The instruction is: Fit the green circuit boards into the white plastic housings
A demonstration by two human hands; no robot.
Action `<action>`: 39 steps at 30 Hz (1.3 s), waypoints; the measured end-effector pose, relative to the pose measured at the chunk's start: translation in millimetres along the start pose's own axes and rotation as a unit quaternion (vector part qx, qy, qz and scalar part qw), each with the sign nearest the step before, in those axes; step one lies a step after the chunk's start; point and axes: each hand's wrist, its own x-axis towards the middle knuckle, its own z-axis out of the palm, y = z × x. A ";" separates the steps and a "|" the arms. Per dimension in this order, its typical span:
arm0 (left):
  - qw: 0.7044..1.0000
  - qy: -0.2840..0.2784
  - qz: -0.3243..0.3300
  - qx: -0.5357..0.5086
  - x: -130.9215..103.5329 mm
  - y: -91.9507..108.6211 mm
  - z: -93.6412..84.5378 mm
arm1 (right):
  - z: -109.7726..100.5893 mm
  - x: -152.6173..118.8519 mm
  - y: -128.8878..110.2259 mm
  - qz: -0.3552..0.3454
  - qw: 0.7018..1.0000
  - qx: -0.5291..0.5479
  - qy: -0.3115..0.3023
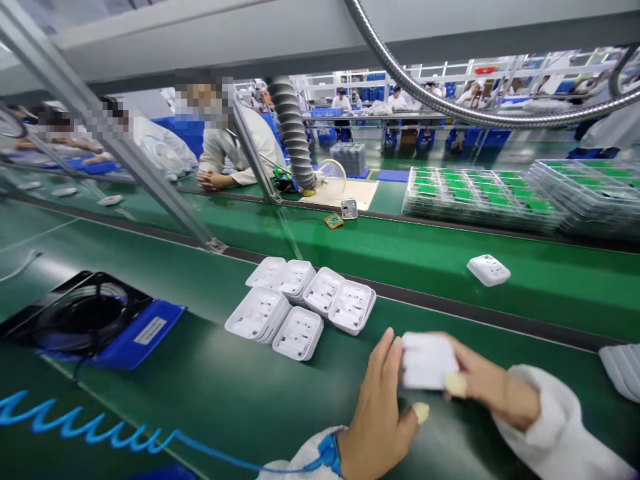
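White paper label (151, 330) on the blue side of a black, round-centred device (87, 313), left: print too small to read. Right hand (473, 377) grips a blurred block of stacked white plastic shells (429, 361), near right, above the green bench (210, 413). Left hand (380, 417), fingers extended and not clenched, at the block's left edge; contact uncertain. Six piles of white square shells (300, 307) farther left. Single white shell (489, 270) on the far green belt (415, 240). Slanted grey metal post (130, 157) cuts across the far-left view; braided metal hose (420, 100) crosses far right. Coiled blue cord (95, 427), near left, runs to the left wrist.
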 end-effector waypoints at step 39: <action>0.829 0.430 -0.203 -0.295 -41.1 -32.9 -97.6 | 189.3 112.1 -94.7 -0.206 0.837 -0.495 0.109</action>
